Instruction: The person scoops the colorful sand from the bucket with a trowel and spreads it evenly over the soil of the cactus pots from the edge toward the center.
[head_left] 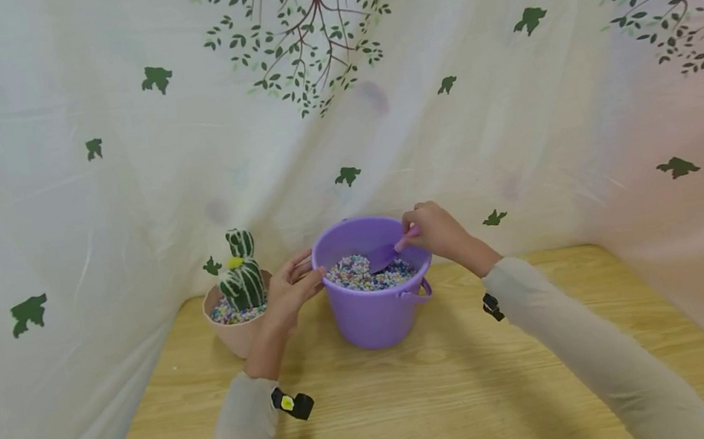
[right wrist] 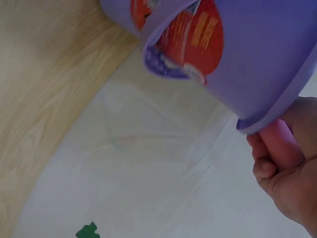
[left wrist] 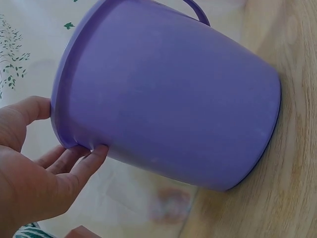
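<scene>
The shovel [head_left: 383, 259] is inside the purple bucket [head_left: 376, 320], over on the right side. Its purple blade sits at the little beads [head_left: 350, 274], and its pink handle [right wrist: 280, 144] leans up toward the right rim. To scoop well, I think it is best to push the blade in low, turn it flat and go slowly, so the beads do not roll off. The bucket should be kept steady too, or it might tip.

The right hand [head_left: 438, 232] has its fingers curled round the pink handle. So the blade is below the grip and to the left of it, and the hand is up by the rim. I can't tell if that hand touches the rim.

The left hand [head_left: 288, 296] holds the bucket's left rim, with the thumb [left wrist: 35, 108] on the lip and the fingers [left wrist: 89, 163] on the wall just under it. The shovel is across the bucket from this hand.

Left of the bucket, partly behind the left hand, is a peach pot [head_left: 232, 337] with a green cactus [head_left: 246, 290] in it. They stand on a wooden table [head_left: 385, 416], and a pale cloth [head_left: 483, 127] hangs behind.
</scene>
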`<state>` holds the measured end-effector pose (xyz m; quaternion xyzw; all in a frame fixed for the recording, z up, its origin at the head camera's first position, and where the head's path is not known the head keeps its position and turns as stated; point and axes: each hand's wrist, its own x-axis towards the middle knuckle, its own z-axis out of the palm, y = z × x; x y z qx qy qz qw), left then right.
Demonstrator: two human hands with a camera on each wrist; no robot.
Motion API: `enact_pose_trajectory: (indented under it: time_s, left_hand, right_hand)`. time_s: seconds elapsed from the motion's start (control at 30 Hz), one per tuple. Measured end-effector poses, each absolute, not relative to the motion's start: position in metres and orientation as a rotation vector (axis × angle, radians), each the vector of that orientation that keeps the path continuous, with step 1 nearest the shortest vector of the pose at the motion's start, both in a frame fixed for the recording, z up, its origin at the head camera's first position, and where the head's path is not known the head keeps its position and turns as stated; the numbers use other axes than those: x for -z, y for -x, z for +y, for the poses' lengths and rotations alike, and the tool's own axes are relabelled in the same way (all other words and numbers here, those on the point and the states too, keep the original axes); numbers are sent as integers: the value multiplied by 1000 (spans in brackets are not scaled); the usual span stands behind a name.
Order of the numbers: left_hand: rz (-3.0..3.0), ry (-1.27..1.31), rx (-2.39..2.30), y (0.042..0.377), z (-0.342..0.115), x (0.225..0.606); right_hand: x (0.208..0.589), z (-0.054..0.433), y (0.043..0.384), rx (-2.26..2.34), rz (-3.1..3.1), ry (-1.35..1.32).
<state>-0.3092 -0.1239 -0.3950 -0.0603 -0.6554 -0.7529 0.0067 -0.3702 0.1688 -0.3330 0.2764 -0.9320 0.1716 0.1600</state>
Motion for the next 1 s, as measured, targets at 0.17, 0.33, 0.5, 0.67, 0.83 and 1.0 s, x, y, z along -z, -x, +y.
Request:
enact_pose_trajectory:
  time_s: [0.17,0.33,0.5,0.67,0.83,1.0]
  left_hand:
    - [-2062,194,2340,311,-123,397]
    - [-2038,192,2337,311,-123,399]
    - [-2046,215,2325,311,-125,398]
    - [-2069,236,2298,309,-126,397]
    - [-2077,247,2286,309,-127,395]
    - [-2086,242,2291,309,-125,398]
  right_hand:
    - [336,166,369,-397,-2705,-769]
    - [338,161,365,-200,-2740,-687]
    - [340,152,361,-61,-2690,-623]
    - [342,153,357,-223,-2580,-711]
    - [347,158,359,-321,-2431,-866]
    - [352,162,361,-368,-2351,-945]
